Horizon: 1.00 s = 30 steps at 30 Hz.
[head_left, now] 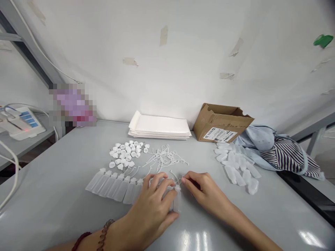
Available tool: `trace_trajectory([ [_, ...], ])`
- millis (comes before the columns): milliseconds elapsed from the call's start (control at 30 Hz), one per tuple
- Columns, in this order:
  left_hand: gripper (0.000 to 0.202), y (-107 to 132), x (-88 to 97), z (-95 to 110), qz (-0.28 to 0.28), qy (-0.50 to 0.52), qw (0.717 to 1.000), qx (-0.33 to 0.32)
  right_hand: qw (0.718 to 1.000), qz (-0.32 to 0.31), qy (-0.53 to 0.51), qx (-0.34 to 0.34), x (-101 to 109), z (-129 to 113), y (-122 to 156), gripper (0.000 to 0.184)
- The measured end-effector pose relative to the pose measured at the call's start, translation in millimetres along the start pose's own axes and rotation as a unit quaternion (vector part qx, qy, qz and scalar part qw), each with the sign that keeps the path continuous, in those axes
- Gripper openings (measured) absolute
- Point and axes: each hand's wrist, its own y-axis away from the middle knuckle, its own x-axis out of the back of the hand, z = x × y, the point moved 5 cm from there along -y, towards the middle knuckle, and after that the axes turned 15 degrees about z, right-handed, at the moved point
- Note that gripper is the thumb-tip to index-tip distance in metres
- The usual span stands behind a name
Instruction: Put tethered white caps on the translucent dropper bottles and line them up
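1. Head view: left on the grey desk (49,216), a row of clear bottles (119,190) lies side by side, long axes roughly front to back, necks toward the back edge.
2. Beyond their necks sits a heap of white caps (128,150).
3. Left hand (151,207) arches over the row's right part, fingers apart; whether it clamps any bottle, I cannot tell.
4. Toward the back edge lies a strap pile (166,157).
5. The end bottle (177,202) has its neck just beside the right fingertips, its base near the left thumb.
6. Right hand (205,186): thumb and forefinger together, seemingly pinching a thin strap (173,174).
7. Desk surface stretches from there to the loose bottles (231,173), near the right edge.
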Motion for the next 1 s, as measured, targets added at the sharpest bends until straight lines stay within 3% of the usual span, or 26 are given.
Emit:
trace_trajectory([
  [500, 0.015, -1.5, 0.1, 1.5, -0.024, 0.000, 1.000, -0.014, 0.998, -0.041, -0.024, 0.030, -7.4, -4.5, 3.7, 0.028],
  [1000, 0.017, -1.6, -0.3, 0.0, -0.027, -0.010, 0.999, -0.014, 0.996, -0.053, -0.066, -0.002, -7.1, -7.0, 4.8, 0.023],
])
